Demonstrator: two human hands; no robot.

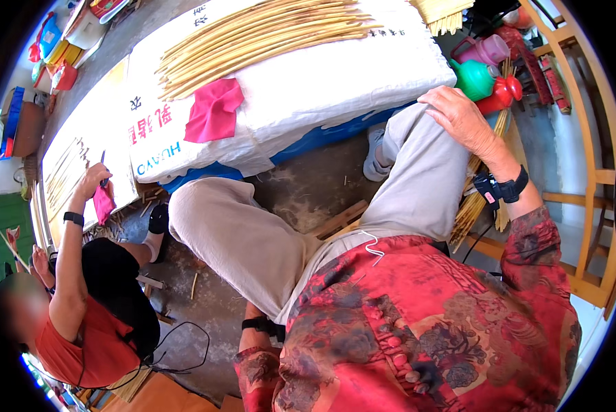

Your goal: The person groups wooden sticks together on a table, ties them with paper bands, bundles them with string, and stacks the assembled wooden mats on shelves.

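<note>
My right hand (pixel 452 113) lies flat on my right knee, fingers stretched over it, with nothing in them. Beside that knee are a green plastic vessel (pixel 473 79) and a red one (pixel 501 95). My left hand (pixel 253 311) is mostly hidden beneath my left thigh; only a bit above the black wristband shows, not the fingers. In front of me, a wide row of thin pale sticks (pixel 266 44) lies on the white-covered table (pixel 328 86). A crumpled pink cloth (pixel 214 111) rests near the table's edge, apart from both hands.
On the left, a person in an orange-red shirt (pixel 91 343) holds a pink cloth (pixel 104 202) over more sticks. Another stick bundle (pixel 467 216) stands by my right leg, near a wooden frame (pixel 600 178). A black cable (pixel 205 343) loops over the floor at left.
</note>
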